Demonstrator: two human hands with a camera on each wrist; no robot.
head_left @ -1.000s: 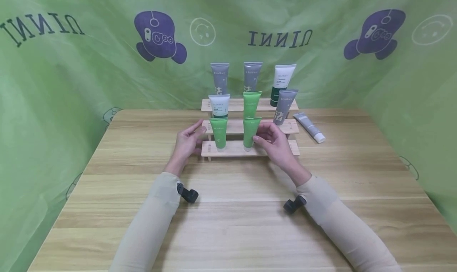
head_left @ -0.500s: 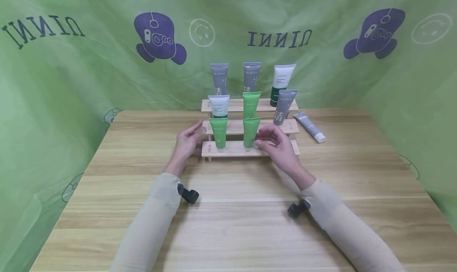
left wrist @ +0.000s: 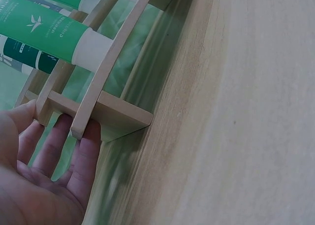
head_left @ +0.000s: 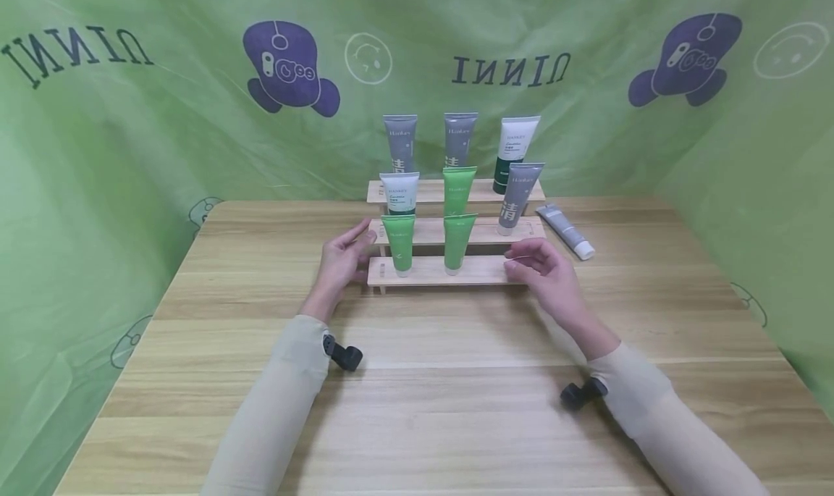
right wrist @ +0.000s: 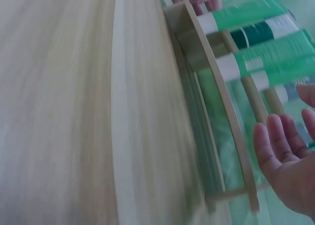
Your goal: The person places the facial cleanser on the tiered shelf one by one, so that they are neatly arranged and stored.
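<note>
A three-tier wooden display rack [head_left: 426, 279] carries upright squeeze tubes. My left hand [head_left: 342, 261] holds its left end; in the left wrist view the thumb and fingers [left wrist: 53, 144] lie against the ends of the lower two tiers. Beside the right end of the bottom tier is my right hand [head_left: 547, 275], fingers loosely bent, with nothing in them. A green tube [head_left: 458, 244] stands mid-tier to its left, apart from the fingers. Another green tube [head_left: 400, 244] stands at the left of that tier. Above the right hand, a grey tube [head_left: 519, 199] stands on the middle tier.
A white-and-green tube [head_left: 400, 190] and a green tube [head_left: 459, 188] share the middle tier. Two grey tubes, one a left grey tube [head_left: 400, 141], and a white-and-dark-green tube [head_left: 515, 152] top the rack. A grey tube [head_left: 565, 232] lies on the table [head_left: 423, 409] to the right.
My right hand has let go of the green tube on the bottom tier and moved right, away from it. The tube stays standing; my left hand stays at the rack.
</note>
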